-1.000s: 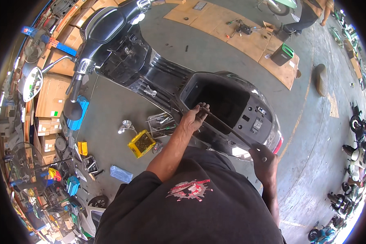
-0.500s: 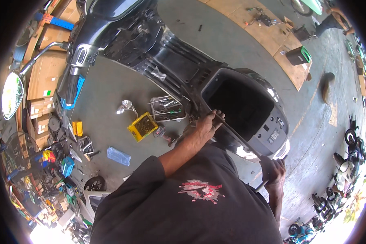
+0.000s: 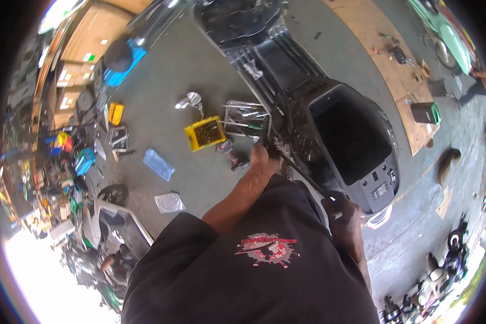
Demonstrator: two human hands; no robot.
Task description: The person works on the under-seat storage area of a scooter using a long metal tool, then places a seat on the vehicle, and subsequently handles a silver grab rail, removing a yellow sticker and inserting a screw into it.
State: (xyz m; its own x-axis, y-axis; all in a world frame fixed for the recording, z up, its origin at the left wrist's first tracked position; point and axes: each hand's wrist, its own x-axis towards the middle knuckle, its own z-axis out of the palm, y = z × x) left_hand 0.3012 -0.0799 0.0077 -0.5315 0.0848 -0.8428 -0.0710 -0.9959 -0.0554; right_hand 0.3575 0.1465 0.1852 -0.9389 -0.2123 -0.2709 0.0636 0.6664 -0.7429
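A dark scooter (image 3: 289, 67) stands in front of me, its seat off and the deep black storage compartment (image 3: 351, 135) uncovered. Along its near side runs a long, thin dark bar (image 3: 306, 177), slanting between my hands. My left hand (image 3: 265, 157) is closed round the bar's far end, close to the scooter's lower side; its fingertips are partly hidden. Nearer my body, my right hand (image 3: 341, 215) grips the other end beside the tail. What the bar belongs to does not show.
Left of the scooter lie a metal tray of tools (image 3: 245, 119), a yellow bin of small parts (image 3: 205, 133), what looks like a power drill (image 3: 233, 155), a chrome lamp-like part (image 3: 190, 101) and a blue plastic packet (image 3: 159, 164). Cardboard (image 3: 370, 43) covers floor on the far side.
My hands and the bar have come down from the compartment's rim to the scooter's near side. My view has shifted, so the handlebar and mirror no longer show as before.
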